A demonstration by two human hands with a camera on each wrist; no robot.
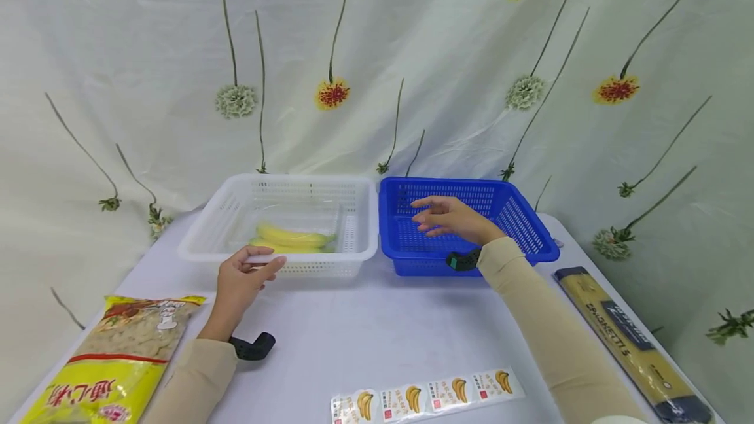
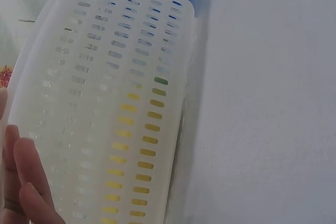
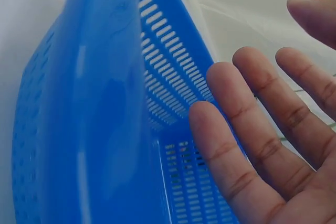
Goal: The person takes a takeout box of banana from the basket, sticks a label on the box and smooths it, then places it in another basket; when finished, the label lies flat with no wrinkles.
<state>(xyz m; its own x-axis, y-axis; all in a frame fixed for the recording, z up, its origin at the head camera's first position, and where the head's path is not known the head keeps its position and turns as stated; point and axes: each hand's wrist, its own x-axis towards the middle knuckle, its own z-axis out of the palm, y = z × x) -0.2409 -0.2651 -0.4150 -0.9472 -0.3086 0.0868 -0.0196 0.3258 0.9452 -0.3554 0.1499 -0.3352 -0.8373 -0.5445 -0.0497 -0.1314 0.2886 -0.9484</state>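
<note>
Yellow bananas lie under clear plastic in the white perforated basket; their yellow also shows through the slots of its front wall. My left hand is at this basket's front rim, fingers loosely bent and thumb apart, with nothing seen in its grasp. Over the blue perforated basket, my right hand hovers with relaxed, spread fingers and holds nothing. In the right wrist view, its fingers appear beside the basket's rim, and no goods show inside.
At the left lies a yellow bag of pasta. A spaghetti pack lies along the table's right edge. A strip of banana stickers is at the front of the white table. Behind the baskets hangs a flowered cloth.
</note>
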